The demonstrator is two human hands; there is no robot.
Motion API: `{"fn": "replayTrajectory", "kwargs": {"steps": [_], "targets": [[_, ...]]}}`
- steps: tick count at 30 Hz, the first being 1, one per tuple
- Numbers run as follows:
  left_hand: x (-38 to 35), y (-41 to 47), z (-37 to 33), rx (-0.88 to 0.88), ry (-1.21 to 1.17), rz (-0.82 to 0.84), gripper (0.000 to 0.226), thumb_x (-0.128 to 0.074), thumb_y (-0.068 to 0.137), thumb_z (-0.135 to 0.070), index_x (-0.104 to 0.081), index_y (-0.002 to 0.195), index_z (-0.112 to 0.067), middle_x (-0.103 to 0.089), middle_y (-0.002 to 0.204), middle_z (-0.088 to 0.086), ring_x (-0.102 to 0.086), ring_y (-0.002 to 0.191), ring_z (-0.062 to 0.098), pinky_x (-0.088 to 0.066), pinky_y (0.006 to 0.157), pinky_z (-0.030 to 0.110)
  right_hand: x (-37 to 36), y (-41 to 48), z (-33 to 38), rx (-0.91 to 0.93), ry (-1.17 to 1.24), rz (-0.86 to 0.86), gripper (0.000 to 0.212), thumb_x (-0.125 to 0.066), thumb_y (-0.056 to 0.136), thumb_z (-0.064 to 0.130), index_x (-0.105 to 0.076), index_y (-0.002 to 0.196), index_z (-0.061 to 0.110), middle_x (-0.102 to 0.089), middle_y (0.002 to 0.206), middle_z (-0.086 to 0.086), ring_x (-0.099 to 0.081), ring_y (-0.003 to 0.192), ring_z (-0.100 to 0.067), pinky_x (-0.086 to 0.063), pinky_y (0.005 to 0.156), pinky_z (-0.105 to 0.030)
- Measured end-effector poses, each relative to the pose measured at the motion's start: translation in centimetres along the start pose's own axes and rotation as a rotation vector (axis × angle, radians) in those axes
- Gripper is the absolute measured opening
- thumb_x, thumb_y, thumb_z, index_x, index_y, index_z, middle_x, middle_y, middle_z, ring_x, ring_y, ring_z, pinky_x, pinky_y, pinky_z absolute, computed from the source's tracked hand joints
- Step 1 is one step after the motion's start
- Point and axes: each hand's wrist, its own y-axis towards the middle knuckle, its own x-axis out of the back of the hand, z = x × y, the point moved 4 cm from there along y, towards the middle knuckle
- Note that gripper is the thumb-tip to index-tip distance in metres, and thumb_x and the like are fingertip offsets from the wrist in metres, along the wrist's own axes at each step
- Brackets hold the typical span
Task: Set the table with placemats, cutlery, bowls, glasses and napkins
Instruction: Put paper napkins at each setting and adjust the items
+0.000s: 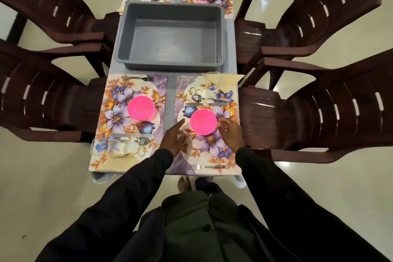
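Pink bowl [203, 121] stands upright on the near right floral placemat [209, 147], roughly at its middle, and it lies between the two hands and a little ahead of both. Being round, it has no long axis to line up with, so what matters is which side each hand comes from.

The right hand [230, 134] is the nearer. Its fingers are loosely bent and hold nothing, with the tips at the bowl's right rim, though whether they touch it I cannot tell. The left hand [173, 138] is flat, fingers straight and empty, and a clear gap separates it from the bowl's left side.

Beyond the bowl lie a knife [204, 104] and a spoon [204, 98], both crosswise, then a glass [212, 85] beside a folded napkin [230, 82]. A fork [206, 166] lies crosswise at the mat's near edge.

This place looks fully laid. Any remaining move is probably a small nudge of the bowl — most easily from the right hand, pushing leftward toward the waiting left palm.
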Motion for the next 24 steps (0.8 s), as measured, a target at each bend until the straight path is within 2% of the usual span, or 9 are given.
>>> {"fn": "replayTrajectory", "kwargs": {"steps": [4, 8, 11, 15, 18, 22, 24], "targets": [[-0.4, 2.4, -1.7, 0.181, -0.296, -0.055, 0.046, -0.055, 0.102, -0.001, -0.049, 0.147, -0.002, -0.053, 0.149, 0.013, -0.052, 0.136, 0.027, -0.043, 0.104, 0.026, -0.9, 3.2, 0.2, -0.026, -0.001, 0.100, 0.029, -0.058, 0.099, 0.010, -0.067, 0.126, 0.004, -0.071, 0.122, -0.011, -0.067, 0.111, -0.024, -0.054, 0.099, -0.040], [-1.0, 3.8, -1.4, 0.238, -0.381, -0.053, 0.039, -0.059, 0.101, -0.006, -0.057, 0.140, -0.004, -0.061, 0.141, 0.013, -0.057, 0.130, 0.028, -0.047, 0.109, 0.044, -1.1, 3.7, -0.3, 0.009, -0.031, 0.152, 0.029, -0.054, 0.097, 0.002, -0.070, 0.121, 0.002, -0.073, 0.118, -0.010, -0.068, 0.109, -0.024, -0.055, 0.097, -0.038], [-1.5, 3.7, 0.0, 0.276, -0.383, -0.078, 0.034, -0.062, 0.099, -0.003, -0.064, 0.132, -0.004, -0.067, 0.131, 0.013, -0.062, 0.123, 0.031, -0.049, 0.107, 0.052, -0.9, 3.0, -0.6, 0.003, 0.014, 0.172, 0.029, -0.055, 0.094, -0.003, -0.072, 0.117, 0.002, -0.075, 0.113, -0.009, -0.070, 0.104, -0.021, -0.057, 0.094, -0.036], [-1.9, 2.9, 0.8, 0.306, -0.398, -0.073, 0.033, -0.060, 0.097, 0.004, -0.065, 0.129, -0.003, -0.068, 0.126, 0.012, -0.062, 0.121, 0.033, -0.049, 0.107, 0.053, -0.7, 1.9, -1.0, -0.031, 0.047, 0.207, 0.031, -0.054, 0.093, -0.004, -0.071, 0.119, 0.002, -0.074, 0.111, -0.009, -0.069, 0.102, -0.019, -0.056, 0.090, -0.031], [-2.2, 2.5, 1.0, 0.313, -0.451, -0.060, 0.031, -0.060, 0.097, 0.003, -0.066, 0.127, -0.005, -0.068, 0.127, 0.015, -0.062, 0.121, 0.035, -0.049, 0.106, 0.054, -0.6, 1.1, -1.7, -0.078, 0.121, 0.218, 0.028, -0.056, 0.097, -0.001, -0.070, 0.121, 0.004, -0.073, 0.112, -0.006, -0.069, 0.104, -0.018, -0.059, 0.088, -0.033], [-2.4, 2.1, 0.7, 0.311, -0.521, -0.031, 0.021, -0.064, 0.098, -0.007, -0.070, 0.116, -0.017, -0.070, 0.119, 0.009, -0.064, 0.119, 0.033, -0.051, 0.105, 0.054, 0.1, 0.5, -1.5, -0.072, 0.130, 0.214, 0.027, -0.056, 0.099, 0.000, -0.071, 0.121, 0.006, -0.072, 0.111, 0.001, -0.068, 0.101, -0.011, -0.055, 0.084, -0.014], [-2.5, 2.1, 0.7, 0.324, -0.541, -0.006, 0.018, -0.065, 0.098, -0.011, -0.071, 0.112, -0.021, -0.071, 0.117, 0.008, -0.065, 0.118, 0.033, -0.051, 0.105, 0.054, 0.5, 0.3, -1.6, -0.066, 0.118, 0.203, 0.025, -0.057, 0.099, 0.002, -0.073, 0.117, 0.007, -0.073, 0.108, 0.002, -0.069, 0.100, -0.011, -0.053, 0.083, -0.014]]}}
